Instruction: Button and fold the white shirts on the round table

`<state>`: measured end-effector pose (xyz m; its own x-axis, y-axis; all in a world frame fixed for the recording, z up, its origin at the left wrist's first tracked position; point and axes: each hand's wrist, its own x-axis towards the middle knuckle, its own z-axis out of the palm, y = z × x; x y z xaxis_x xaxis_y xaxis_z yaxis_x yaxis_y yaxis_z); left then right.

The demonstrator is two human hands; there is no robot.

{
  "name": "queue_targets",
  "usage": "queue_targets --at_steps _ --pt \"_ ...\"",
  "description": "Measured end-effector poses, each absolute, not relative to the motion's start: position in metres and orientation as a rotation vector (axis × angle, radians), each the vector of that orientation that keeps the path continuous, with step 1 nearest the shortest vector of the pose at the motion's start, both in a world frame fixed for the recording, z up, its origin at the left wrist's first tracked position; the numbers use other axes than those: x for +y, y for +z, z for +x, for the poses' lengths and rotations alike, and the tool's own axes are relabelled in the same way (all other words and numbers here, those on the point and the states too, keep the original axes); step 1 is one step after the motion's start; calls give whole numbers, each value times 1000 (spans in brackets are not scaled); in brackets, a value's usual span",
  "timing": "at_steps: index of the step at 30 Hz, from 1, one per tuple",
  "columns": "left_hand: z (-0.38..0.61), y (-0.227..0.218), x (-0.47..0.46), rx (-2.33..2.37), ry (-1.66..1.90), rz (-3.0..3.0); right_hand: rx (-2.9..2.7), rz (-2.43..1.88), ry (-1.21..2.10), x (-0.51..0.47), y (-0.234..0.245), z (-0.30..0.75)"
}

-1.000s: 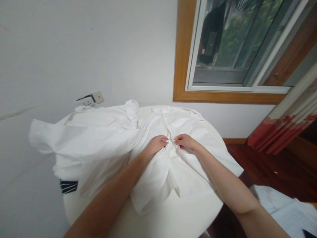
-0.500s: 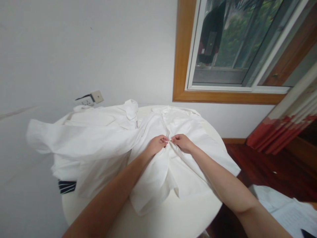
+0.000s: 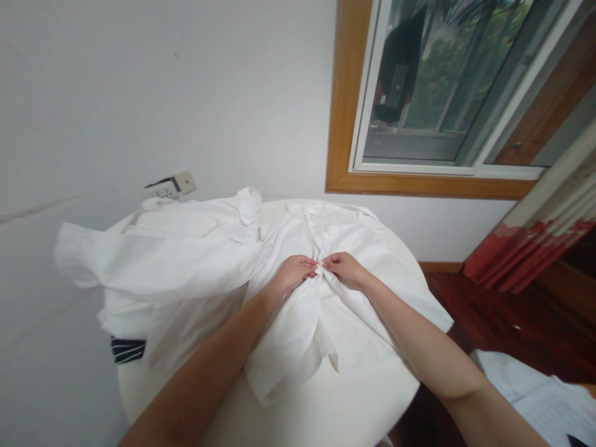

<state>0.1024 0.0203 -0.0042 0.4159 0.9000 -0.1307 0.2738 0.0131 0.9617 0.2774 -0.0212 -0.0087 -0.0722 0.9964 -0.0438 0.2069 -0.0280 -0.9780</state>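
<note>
A white shirt (image 3: 354, 310) lies spread front-up on a round white table (image 3: 326, 410), its collar at the far edge. My left hand (image 3: 295, 273) and my right hand (image 3: 343, 268) meet at the middle of the shirt's front. Both are closed in a pinch on the two front edges of the shirt, fingertips almost touching. What sits between the fingertips is too small to make out. A second white garment (image 3: 172, 261) lies heaped on the table's left half, one sleeve hanging out to the left.
A dark striped cloth (image 3: 128, 349) peeks out under the left garment. A wall socket (image 3: 170, 185) sits above the table. A wood-framed window (image 3: 433, 93) is at upper right, red and cream curtains (image 3: 535, 242) at right, papers (image 3: 544, 397) at lower right on the wooden floor.
My two hands have drawn closer together at the shirt's front, closing the small gap between the fingertips. The camera shifted slightly.
</note>
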Motion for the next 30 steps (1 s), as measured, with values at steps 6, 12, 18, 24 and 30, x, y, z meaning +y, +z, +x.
queue_targets --at_steps 6,12,18,24,30 --pt "102 -6 21 1077 683 1499 -1651 -1311 1126 -23 -1 283" --pt "104 -3 20 1103 684 1445 -1778 -1399 939 -20 -9 280" --pt "105 -2 18 1104 695 1450 -1517 -1284 1348 -20 -4 279" --pt "104 -3 18 1096 685 1475 -1390 -1332 1402 -18 -4 278" --pt "104 -5 18 1097 690 1484 -1446 -1350 1304 -18 -8 273"
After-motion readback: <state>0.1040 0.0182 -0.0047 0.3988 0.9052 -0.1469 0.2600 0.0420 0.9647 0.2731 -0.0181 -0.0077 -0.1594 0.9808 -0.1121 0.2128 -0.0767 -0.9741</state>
